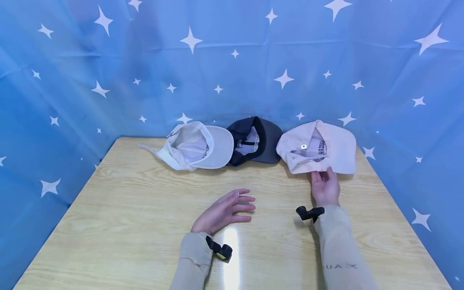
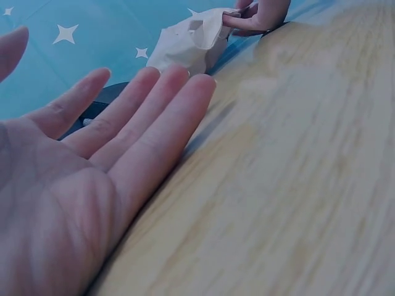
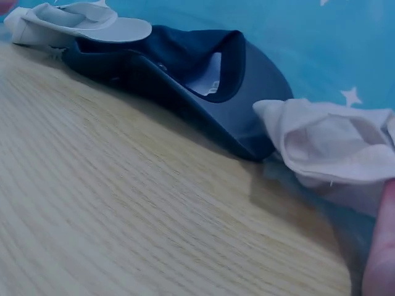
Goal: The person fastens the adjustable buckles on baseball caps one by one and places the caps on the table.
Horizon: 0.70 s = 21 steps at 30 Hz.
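Observation:
A pale pink cap (image 1: pixel 342 149) lies at the right end of a row, its inside facing up and its brim to the right. My right hand (image 1: pixel 325 189) pinches the near edge of this cap, thumb on top and fingers beneath. In the right wrist view only part of that hand shows beside the pink cap (image 3: pixel 336 142). My left hand (image 1: pixel 226 209) is over the middle of the table, holding nothing, its fingers extended and spread. A dark navy cap (image 1: pixel 270 141) lies in the row's middle, and a white cap (image 1: pixel 219 147) overlaps its left side.
The wooden table (image 1: pixel 145 225) ends at the back against a blue curtain (image 1: pixel 232 80) with white stars. A strap (image 1: pixel 146 148) of the white cap sticks out to the left. A small black device is worn on each wrist.

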Each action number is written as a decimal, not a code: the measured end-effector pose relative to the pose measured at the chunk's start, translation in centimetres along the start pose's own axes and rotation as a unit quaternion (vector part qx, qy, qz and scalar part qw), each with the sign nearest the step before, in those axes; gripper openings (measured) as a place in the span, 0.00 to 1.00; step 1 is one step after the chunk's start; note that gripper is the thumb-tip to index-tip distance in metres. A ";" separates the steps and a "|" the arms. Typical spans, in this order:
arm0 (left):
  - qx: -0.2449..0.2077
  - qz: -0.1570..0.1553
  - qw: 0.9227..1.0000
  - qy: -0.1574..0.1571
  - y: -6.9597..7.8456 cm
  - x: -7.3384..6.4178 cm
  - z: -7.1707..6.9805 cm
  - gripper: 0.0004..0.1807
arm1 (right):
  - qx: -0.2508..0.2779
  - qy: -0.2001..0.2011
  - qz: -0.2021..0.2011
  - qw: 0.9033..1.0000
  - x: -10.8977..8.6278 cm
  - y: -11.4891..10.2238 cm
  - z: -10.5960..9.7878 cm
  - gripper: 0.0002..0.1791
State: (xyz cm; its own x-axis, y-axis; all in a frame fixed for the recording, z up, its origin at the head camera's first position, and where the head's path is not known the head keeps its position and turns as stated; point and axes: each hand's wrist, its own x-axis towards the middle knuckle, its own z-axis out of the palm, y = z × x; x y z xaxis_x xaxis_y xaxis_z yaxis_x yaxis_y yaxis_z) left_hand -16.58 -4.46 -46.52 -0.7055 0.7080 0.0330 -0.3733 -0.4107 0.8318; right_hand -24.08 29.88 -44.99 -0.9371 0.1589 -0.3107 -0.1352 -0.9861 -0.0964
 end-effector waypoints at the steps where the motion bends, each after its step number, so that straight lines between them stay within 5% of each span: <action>1: 0.000 0.000 1.000 -0.002 0.0 0.0 0.0 0.28 | 0.001 -0.006 -0.003 1.000 -0.1 0.0 -0.1 0.24; 14: 0.008 -0.008 1.000 0.002 0.0 -0.1 0.1 0.27 | -0.061 -0.083 -0.039 0.994 -3.6 4.9 -2.5 0.14; 21: 0.055 0.000 0.998 0.003 -0.6 0.3 0.4 0.32 | -0.088 -0.071 0.002 0.994 -5.3 7.6 -2.5 0.11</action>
State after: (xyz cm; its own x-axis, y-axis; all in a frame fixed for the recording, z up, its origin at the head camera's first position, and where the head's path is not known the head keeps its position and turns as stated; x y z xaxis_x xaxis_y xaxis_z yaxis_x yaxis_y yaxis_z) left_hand -16.35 -3.75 -46.80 -0.7092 0.7044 0.0302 -0.3047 -0.3448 0.8878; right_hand -19.28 21.67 -46.46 -0.9751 0.1341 -0.1769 -0.0845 -0.9611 -0.2628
